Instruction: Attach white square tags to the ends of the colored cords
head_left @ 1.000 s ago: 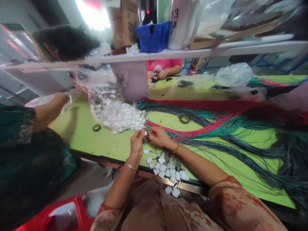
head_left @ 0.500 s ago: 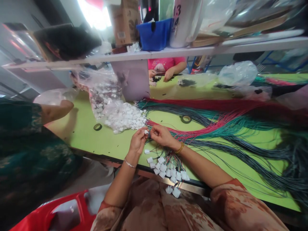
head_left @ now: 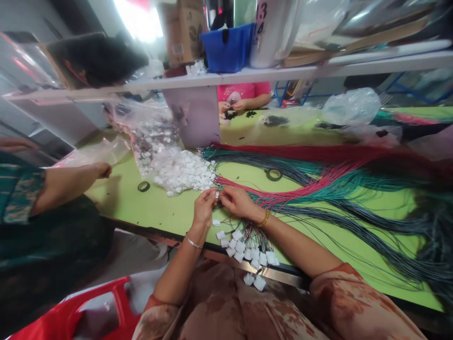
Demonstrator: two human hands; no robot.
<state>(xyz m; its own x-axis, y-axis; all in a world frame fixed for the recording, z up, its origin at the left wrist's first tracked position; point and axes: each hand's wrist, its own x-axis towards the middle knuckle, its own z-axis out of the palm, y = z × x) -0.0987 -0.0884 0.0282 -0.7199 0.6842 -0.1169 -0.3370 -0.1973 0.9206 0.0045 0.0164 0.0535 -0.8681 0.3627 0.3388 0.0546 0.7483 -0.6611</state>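
My left hand is closed in a pinch on a small white plastic connector. Right beside it, the fingers of my right hand are pressed together at the connector's edge, on what looks like a thin wire; the fingertips partly hide it. Below my hands, several white connectors with wires attached lie by the table edge, and a few hang over it. A heap of loose white connectors spills from a clear plastic bag beyond my left hand. Red wires run rightward from near my fingers.
Bundles of dark wires and green wires cover the table's right side. Two tape rolls lie on the green tabletop. A co-worker's arm reaches in at left; another person works opposite. A shelf spans above.
My left hand has turned slightly and the connector has shifted a little right, closer to my right fingers. The co-worker's arm at left has moved lower; the opposite person's hands have come together.
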